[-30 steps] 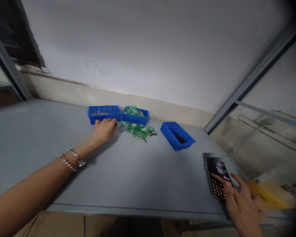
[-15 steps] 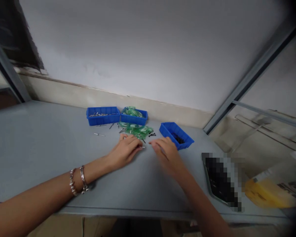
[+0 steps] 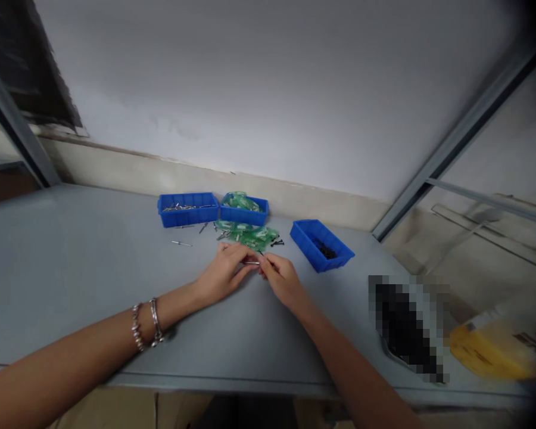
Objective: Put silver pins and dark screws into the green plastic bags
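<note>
A grey table (image 3: 71,256) fills the view from the head camera, with a pale wall behind it. At the far left of the things, a loose metal pin (image 3: 181,243) lies alone on the table, well apart from the hands. Behind it stands a blue bin of metal pins (image 3: 188,209), touching a second blue bin of green packets (image 3: 243,210), with more green packets (image 3: 249,236) spilled in front. Near the middle, the left hand (image 3: 226,275), bracelets (image 3: 145,323) on its wrist, has its fingers curled together, pinching one end of a thin metal pin (image 3: 252,263). The pin lies nearly level just above the table, long axis left to right. The right hand (image 3: 282,279) pinches its other end. Further right sits a third blue bin (image 3: 321,245), angled, holding dark small parts.
</note>
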`<control>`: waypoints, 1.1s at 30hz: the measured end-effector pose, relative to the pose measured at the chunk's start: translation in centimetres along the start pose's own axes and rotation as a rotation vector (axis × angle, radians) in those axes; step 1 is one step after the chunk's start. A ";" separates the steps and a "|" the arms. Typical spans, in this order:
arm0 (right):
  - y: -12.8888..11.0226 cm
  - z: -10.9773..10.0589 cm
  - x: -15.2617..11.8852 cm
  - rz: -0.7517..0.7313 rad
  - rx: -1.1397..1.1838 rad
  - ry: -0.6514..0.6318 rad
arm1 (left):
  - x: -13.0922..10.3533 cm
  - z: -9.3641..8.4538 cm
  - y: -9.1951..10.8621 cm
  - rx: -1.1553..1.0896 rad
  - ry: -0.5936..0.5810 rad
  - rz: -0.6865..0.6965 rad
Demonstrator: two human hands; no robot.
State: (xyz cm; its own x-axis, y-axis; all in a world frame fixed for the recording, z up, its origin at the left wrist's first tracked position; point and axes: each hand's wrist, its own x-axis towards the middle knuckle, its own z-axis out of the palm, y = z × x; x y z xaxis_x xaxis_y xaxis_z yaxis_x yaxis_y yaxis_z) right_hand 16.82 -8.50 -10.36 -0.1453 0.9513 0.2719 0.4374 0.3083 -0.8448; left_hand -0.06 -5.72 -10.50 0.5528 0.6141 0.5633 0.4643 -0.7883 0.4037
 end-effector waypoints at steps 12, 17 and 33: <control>0.3 0.0 0.1 -0.006 0.109 0.037 | 0.9 -0.5 0.1 -0.266 -0.087 -0.235; 0.4 -0.1 0.0 0.039 0.110 0.022 | 0.8 -0.4 0.3 -0.260 -0.004 -0.199; 0.4 -0.2 0.1 0.045 0.092 0.014 | 0.8 -0.4 0.0 -0.282 -0.028 -0.295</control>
State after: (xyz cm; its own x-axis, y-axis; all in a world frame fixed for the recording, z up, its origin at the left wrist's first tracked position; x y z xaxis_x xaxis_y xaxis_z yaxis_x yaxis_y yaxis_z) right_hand 17.20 -8.26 -10.57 -0.1145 0.9644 0.2382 0.3599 0.2637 -0.8949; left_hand 0.08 -5.22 -9.73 0.4449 0.8131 0.3754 0.3999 -0.5555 0.7291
